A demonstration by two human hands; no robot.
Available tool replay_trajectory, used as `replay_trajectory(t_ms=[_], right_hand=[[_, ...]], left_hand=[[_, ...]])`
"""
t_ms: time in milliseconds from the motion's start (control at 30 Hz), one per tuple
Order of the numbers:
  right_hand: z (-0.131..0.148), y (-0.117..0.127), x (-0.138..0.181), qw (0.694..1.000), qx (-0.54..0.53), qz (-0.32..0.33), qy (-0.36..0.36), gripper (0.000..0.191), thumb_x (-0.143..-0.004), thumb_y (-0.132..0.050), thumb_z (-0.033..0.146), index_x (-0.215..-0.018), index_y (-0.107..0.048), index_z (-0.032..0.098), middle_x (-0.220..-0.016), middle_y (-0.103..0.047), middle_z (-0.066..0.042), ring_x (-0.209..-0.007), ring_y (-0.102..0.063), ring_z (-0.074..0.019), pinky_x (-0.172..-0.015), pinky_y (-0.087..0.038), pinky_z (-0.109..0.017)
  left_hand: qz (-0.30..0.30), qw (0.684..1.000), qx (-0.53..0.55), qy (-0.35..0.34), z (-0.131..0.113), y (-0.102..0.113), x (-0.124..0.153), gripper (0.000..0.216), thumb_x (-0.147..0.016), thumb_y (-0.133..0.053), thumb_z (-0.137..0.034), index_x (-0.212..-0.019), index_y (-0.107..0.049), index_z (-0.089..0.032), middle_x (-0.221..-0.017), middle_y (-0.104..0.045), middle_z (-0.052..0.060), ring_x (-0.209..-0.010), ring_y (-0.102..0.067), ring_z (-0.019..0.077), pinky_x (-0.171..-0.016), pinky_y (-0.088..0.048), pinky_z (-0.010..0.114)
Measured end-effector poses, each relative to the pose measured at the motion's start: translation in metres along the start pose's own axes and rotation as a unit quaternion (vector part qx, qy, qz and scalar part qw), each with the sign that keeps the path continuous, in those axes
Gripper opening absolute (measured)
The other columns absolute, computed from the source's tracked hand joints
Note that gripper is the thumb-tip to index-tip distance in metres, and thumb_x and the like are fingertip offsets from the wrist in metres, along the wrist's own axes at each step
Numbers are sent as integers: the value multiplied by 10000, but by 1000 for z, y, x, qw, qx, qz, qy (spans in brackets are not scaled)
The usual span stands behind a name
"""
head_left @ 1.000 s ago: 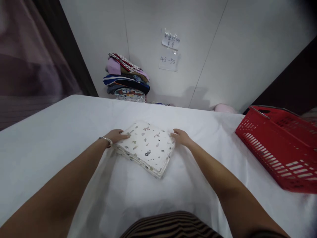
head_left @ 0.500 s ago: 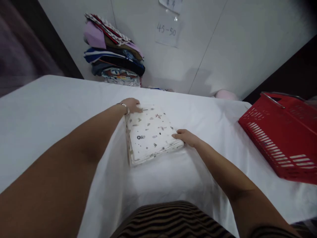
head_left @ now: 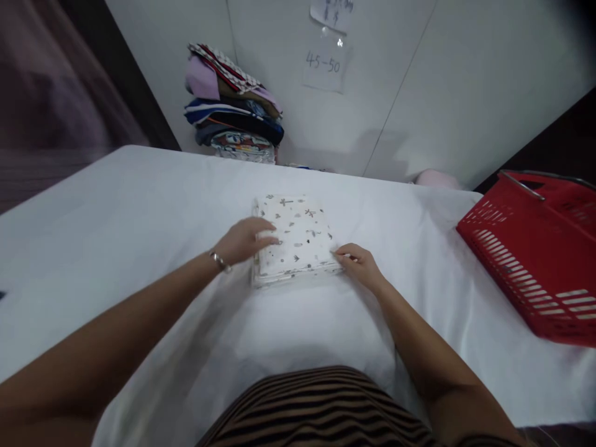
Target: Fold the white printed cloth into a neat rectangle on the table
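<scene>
Nearest: striped garment (head_left: 321, 406), brn/blk, seen at bottom ctr of view. Beyond it, surface (head_left: 181, 192) covered w/ white sheeting, loosely creased at near side & R.

R hand (head_left: 361, 266): placed at near R corner of folded cloth (head_left: 300, 233); corner held in a pinch, thumb & forefinger nearly together. L hand (head_left: 246, 239): laid over L side of cloth; fingers parted, thumb held off from forefinger, nothing gripped. Firm contact of L fingertips can't be told (blurred). Bracelet (head_left: 220, 262), silvery, worn at L wrist.

Cloth: white w/ small scattered motifs (palm & leaf shapes), folded to approx. rectangular pad, several layers seen at near edge. Lying flat on surface, approx. ctr, between the hands.

Red basket (head_left: 535, 267): slotted sides, metal handle; stood on surface at R, well apart from cloth, cut off by frame.

Past far edge of surface: stack (head_left: 235, 105) of folded fabrics, mixed colours, L of ctr; pink item (head_left: 437, 179), R, partly hidden, not identified.

Farthest: pale wall (head_left: 395, 87). Sheet (head_left: 325, 62) mounted on it, marked "45-50"; second sheet (head_left: 331, 12) above, handwritten, cut off at top.
</scene>
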State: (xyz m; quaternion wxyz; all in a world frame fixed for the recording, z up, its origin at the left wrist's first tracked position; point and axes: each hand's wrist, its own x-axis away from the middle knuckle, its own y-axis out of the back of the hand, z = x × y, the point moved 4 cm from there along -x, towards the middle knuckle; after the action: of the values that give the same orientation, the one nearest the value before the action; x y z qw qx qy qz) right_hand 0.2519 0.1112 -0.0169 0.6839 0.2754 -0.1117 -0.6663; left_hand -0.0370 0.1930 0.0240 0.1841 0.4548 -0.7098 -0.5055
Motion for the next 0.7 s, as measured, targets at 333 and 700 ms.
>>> replay_trajectory(t_ms=[333,700], right_hand=[[-1,-11,13,988,112,23,103,233,-843,-523,329,-991,-682,246,-988,-632,-50,-985,-526,-198,-841,-443,-337],[-3,-21,16,978,161,13,133,180,-851,-510,243,-918,-676,256,-932,-619,-44,-953,-499,-217,-804,-446,-361]], left_hand=[[-52,995,-51,-67,-47,-42,73,297,-883,-425,-376,-939,-656,-198,-996,-654,70,-963,-566,204,-861,-429,373],[-53,993,-93,-45,-52,-46,72,224,-879,-453,-311,-825,-638,-197,-888,-638,48,-869,-550,183,-787,-410,336]])
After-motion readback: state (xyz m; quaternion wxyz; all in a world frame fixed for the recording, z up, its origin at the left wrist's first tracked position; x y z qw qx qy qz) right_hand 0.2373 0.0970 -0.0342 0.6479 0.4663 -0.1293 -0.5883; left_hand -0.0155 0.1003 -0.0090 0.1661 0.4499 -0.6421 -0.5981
